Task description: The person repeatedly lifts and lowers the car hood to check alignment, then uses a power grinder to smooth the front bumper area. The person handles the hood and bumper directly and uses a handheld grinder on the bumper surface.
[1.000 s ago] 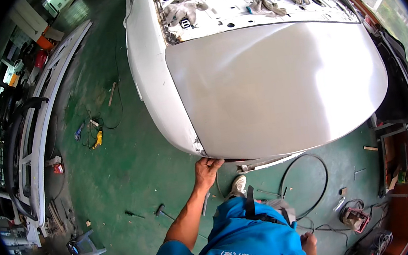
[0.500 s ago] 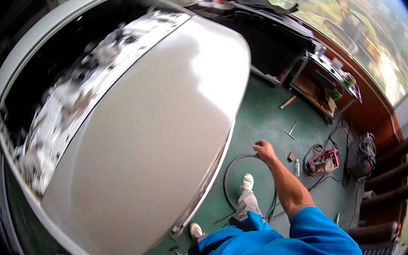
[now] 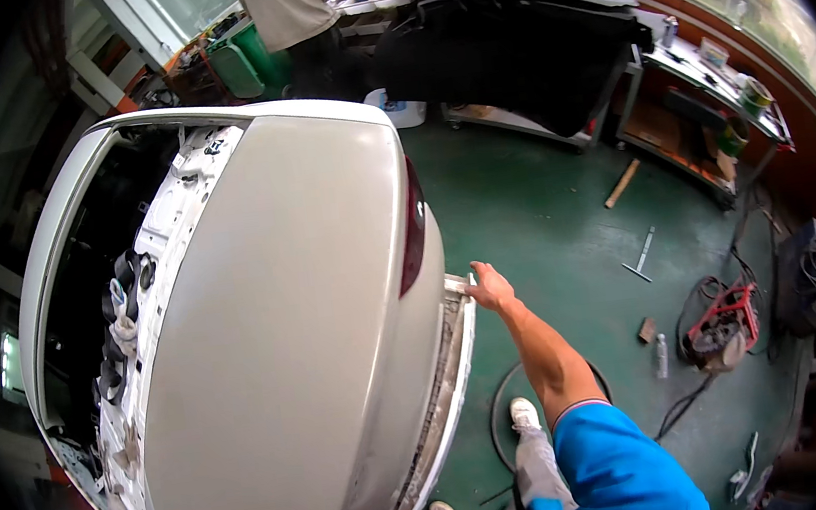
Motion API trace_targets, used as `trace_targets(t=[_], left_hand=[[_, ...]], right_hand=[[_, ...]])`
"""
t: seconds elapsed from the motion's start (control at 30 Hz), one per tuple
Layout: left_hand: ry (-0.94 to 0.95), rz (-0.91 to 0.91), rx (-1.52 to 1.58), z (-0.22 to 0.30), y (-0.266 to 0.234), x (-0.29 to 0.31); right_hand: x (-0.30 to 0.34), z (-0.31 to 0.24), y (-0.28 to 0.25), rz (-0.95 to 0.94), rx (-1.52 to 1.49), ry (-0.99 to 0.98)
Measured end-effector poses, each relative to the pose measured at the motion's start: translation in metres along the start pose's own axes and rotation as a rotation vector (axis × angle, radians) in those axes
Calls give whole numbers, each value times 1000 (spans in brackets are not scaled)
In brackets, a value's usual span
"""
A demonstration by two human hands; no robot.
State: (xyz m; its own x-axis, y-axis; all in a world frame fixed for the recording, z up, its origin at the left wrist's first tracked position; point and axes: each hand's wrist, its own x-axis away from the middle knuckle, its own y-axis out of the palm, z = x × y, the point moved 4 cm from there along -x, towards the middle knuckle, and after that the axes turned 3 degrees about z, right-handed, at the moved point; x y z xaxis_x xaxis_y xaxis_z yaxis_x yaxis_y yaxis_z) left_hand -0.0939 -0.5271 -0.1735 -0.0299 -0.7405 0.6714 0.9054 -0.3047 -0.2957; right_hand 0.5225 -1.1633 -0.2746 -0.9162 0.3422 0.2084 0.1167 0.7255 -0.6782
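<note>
A cream-coloured car body [image 3: 265, 322] with a closed trunk lid fills the left and middle of the head view. A dark red tail light [image 3: 413, 226] sits at its far rear corner. Along the car's rear edge runs an exposed white bar [image 3: 459, 370]. My right hand [image 3: 489, 287] grips the far end of this bar, its fingers curled at the edge and partly hidden. My right arm stretches out in a blue short sleeve. My left hand is out of the picture.
On the green floor lie a black hose loop [image 3: 497, 426] by my feet, a wooden strip [image 3: 622, 183], a T-shaped metal tool [image 3: 643, 254], a bottle [image 3: 661, 355] and a red-framed machine [image 3: 723, 322]. Carts [image 3: 675, 129] stand behind. Another person [image 3: 290, 12] is at the back.
My right hand has gone from over the hose loop to the end of the bar. My left hand, seen earlier at the car's near edge, has left the picture. The view has shifted.
</note>
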Motion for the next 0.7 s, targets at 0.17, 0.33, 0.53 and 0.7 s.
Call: trace_targets(t=[0.17,0.33,0.53,0.7], left_hand=[[-307,-487,419,-40,40,-10],[-760,-582,1045,-66,124,-31],[-278,-198,590,-83,223,-5],[-300,-203,679,-92,249,-20]], right_hand=[[-87,2,48,-71,-73,-121],[-127,15,73,-344,-354,-65],[-204,-4,19,-196,-394,-79],[-249,-69,-38,56,-197,-114]])
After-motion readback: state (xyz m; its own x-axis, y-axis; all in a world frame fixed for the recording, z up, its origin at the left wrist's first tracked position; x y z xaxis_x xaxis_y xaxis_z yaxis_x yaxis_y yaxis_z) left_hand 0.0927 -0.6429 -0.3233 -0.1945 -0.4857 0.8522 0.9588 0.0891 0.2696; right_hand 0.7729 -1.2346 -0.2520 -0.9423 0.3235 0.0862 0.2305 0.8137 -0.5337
